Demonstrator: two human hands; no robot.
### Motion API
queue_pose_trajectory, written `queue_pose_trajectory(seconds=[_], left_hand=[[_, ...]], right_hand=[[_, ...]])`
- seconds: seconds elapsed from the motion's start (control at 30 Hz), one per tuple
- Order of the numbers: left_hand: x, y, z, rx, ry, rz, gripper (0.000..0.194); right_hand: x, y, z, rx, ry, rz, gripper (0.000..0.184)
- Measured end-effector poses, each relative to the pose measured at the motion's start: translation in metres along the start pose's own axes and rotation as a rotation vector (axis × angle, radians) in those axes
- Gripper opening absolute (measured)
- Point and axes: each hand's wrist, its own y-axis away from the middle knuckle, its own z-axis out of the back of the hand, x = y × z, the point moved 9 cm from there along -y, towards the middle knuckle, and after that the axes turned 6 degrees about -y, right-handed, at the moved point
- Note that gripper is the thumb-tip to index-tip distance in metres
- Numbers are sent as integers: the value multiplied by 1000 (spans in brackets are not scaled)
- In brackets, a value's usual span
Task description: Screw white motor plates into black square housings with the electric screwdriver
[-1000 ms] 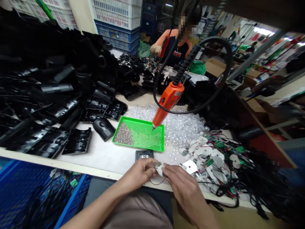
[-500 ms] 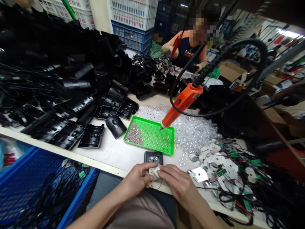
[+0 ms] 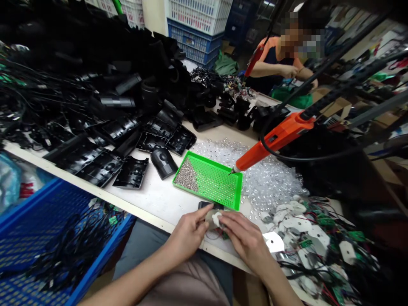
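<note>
1. Nearer the small black part (image 3: 204, 205) than half a second ago, both hands now cover much of it; the orange screwdriver (image 3: 274, 140) hangs at a flatter slant. Across the surface (image 3: 143, 208), the other person (image 3: 270, 55) has let go of the red tool (image 3: 255, 60) and has both hands together.
2. Left hand (image 3: 188, 233): its fingers are closed, thumb against forefinger side, on the left side of the pale part (image 3: 216, 219).
3. Right hand (image 3: 247, 238): its fingers are closed on the right side of the same part, which is held above the near edge of the surface. A thin red wire loops below it.
4. Just beyond the hands lies the green tray (image 3: 207, 198), with a heap of small screws (image 3: 187, 176) at its left end. The orange screwdriver's tip is over the tray's right side.
5. Clear plastic pieces (image 3: 270, 182) spread to the right of the tray; nearer, beside the right hand, lies a pile of white plates and circuit boards (image 3: 315, 233).
6. Left of the tray stand a curved black shell (image 3: 163, 163) and many black housings (image 3: 132, 172). Below the surface's edge, a blue basket (image 3: 28, 204) holds black cables (image 3: 73, 242).
</note>
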Motion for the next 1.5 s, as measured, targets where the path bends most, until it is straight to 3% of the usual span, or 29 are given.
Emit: queue_pose_trajectory(seconds=[0.1,0.2,0.3,0.43,0.6,0.73,0.9,1.03,1.27,1.5], left_hand=[[7,-22,-5,13,-23,-6,57],[1,-31,1,11,-180,-91,54],[-11,-30,6,-1,-417,-222,51],[-21,-28,8,-17,-737,-292,42],[-28,-21,9,-31,-838,-348,52],[-24,-5,15,-170,-799,-419,59],[-18,23,6,-369,-797,-600,26],[-16,33,-4,-458,-864,-664,14],[-21,31,-41,-212,-1059,-894,29],[-24,20,-51,-258,-1159,-977,22]], right_hand=[[-25,-8,-2,18,-23,-64,36],[-37,-13,-8,87,-45,-117,34],[-41,-15,-16,141,-52,-142,33],[-45,-15,-24,183,-24,-166,33],[-49,-17,-25,190,-53,-185,32],[-49,-17,-28,233,-77,-201,34],[-46,-16,-34,263,-78,-202,37],[-44,-17,-37,252,-48,-173,37],[-49,-20,-38,259,-56,-175,31],[-46,-23,-36,291,-58,-174,32]])
